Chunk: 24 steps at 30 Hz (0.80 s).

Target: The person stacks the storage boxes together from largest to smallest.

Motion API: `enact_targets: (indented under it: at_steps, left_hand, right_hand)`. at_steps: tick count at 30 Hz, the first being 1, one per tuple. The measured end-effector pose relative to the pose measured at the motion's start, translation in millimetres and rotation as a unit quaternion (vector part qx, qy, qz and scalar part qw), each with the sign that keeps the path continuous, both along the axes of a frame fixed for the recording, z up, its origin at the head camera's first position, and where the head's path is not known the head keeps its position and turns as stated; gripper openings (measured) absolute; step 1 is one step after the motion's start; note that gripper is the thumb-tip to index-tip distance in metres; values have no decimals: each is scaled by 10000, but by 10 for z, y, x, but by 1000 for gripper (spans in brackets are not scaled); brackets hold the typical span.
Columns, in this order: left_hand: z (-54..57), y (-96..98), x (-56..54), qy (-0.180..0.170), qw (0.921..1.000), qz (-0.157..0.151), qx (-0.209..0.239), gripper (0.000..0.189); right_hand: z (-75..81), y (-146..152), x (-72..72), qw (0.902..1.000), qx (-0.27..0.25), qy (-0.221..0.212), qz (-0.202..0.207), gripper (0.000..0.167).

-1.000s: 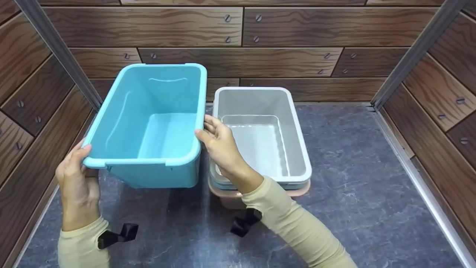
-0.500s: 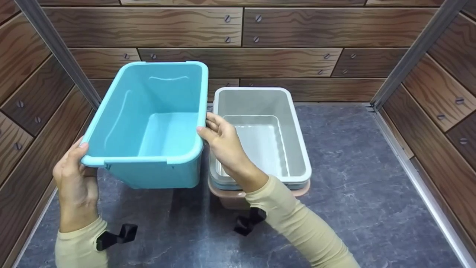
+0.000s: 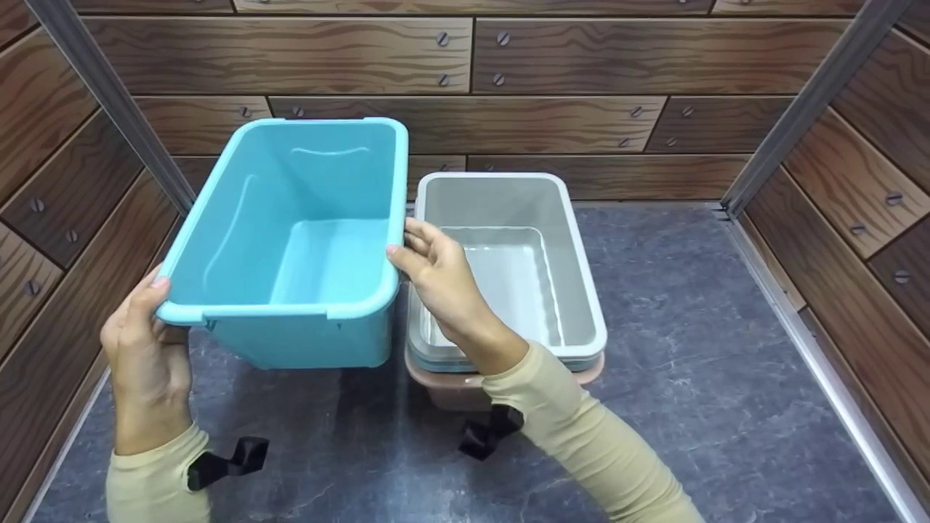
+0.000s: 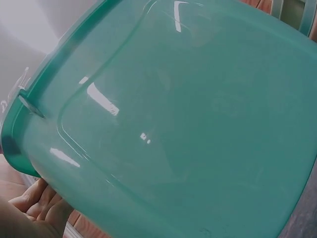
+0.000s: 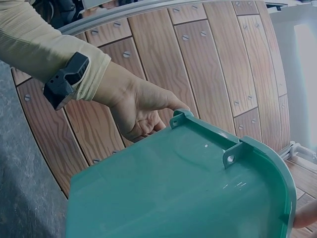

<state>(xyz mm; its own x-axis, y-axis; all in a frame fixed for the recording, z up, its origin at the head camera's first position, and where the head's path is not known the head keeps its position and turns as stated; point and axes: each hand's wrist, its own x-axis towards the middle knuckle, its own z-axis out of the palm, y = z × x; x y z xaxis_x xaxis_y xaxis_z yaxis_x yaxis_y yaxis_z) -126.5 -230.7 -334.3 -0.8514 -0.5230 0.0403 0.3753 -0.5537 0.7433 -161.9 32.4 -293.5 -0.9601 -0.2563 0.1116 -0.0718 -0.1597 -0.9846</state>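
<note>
A light blue plastic storage bin is held above the floor, tilted with its open top toward the head camera. Its inside shows no contents. The left hand grips the near left corner, thumb on the rim and fingers beneath. On the right side, the right hand pinches the rim between thumb and fingers. The bin's wall looks green in the left wrist view and fills most of it. From the right wrist view, the left hand is visible beside a small lug below the rim; one right-hand finger shows at the edge.
Right of the held bin stands a nested stack, with a grey bin on top, a bluish rim under it and a pinkish bin lowest. Wood-patterned walls and metal edging enclose the dark marbled floor.
The blue bin has risen slightly and shifted a little, its far rim now higher in view. Both hands keep their hold; the right has edged rightward, the left slightly leftward. The stack stays put.
</note>
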Motion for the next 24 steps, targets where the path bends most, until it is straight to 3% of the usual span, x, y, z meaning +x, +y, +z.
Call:
enact_targets:
  at_steps: [6,24]
  left_hand:
    - [13,4,-5,76,9997,-32,212,23]
    - [47,25,-11,204,9996,-57,193,24]
  right_hand:
    - [32,35,14,9999,-43,85,52,47]
    - [46,68,5,9999,35,126,7,48]
